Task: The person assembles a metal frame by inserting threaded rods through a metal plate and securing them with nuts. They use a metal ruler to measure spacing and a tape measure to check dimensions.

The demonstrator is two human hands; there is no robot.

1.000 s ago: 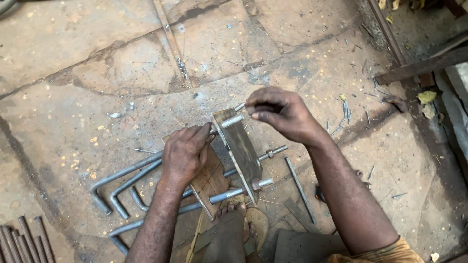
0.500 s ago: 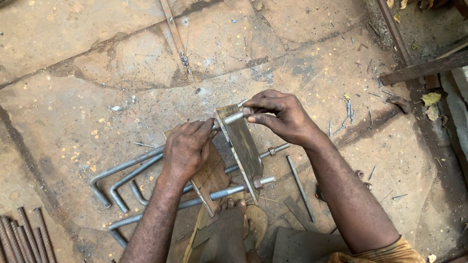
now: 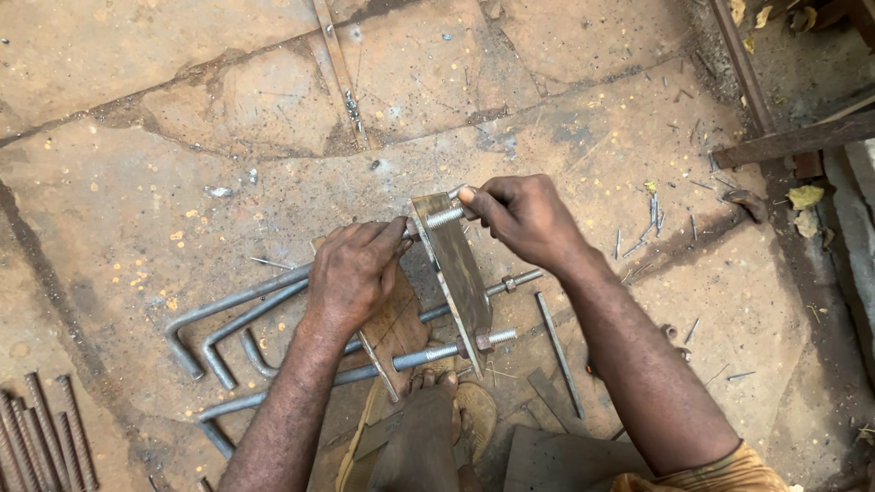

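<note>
Cracked stone floor spreads under us. Our right hand pinches the threaded bolt end poking right through the upright steel plate; our left hand grips the bolt's shank behind.

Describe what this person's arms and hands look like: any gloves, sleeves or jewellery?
Both are bare. The left hand and the right hand wear no gloves, and no rings or wristbands show. Both forearms are uncovered as far as the picture shows. Only a patch of orange-brown cloth shows beside the right arm at the bottom edge.
</note>
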